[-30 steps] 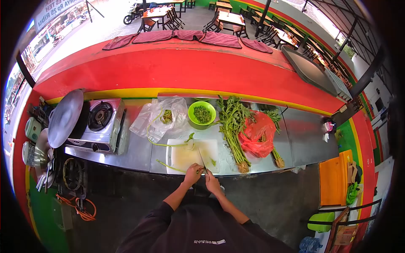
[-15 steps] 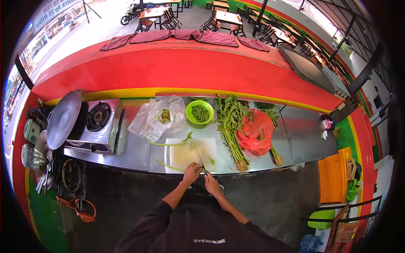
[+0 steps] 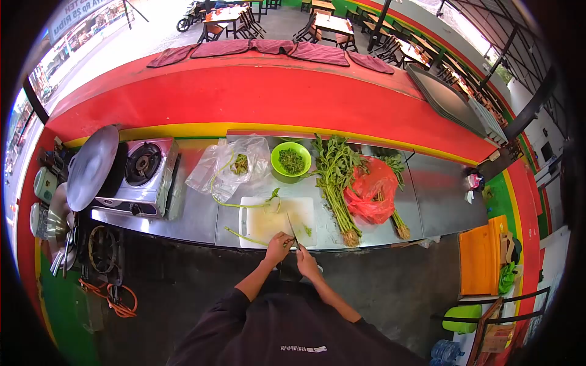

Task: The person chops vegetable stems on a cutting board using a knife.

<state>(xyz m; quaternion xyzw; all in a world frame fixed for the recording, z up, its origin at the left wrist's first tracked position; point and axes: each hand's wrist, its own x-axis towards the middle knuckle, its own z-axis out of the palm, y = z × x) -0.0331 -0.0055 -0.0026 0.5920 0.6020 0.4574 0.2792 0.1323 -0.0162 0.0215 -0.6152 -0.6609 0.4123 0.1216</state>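
Observation:
A white cutting board (image 3: 262,222) lies at the counter's front edge. Over its lower edge, my left hand (image 3: 279,246) is closed on a green stem (image 3: 244,236) that sticks out to the left. Close beside it, my right hand (image 3: 307,262) grips a knife (image 3: 290,224), its blade pointing up and away over the board. A leafy sprig (image 3: 273,195) on a long stalk rests at the board's top edge, and small green bits (image 3: 307,230) lie on its right part. Behind the board stands a green bowl (image 3: 290,160) of chopped greens.
Bundles of leafy stems (image 3: 334,195) and a red plastic bag (image 3: 370,192) lie right of the board. A clear bag (image 3: 244,161) lies behind left. Farther left are a gas stove (image 3: 143,183) and a large wok (image 3: 93,168). A red wall (image 3: 268,97) runs behind the counter.
The whole view has shifted slightly with the head. Both hands stay close together at the board's lower edge, with the knife still in the right one.

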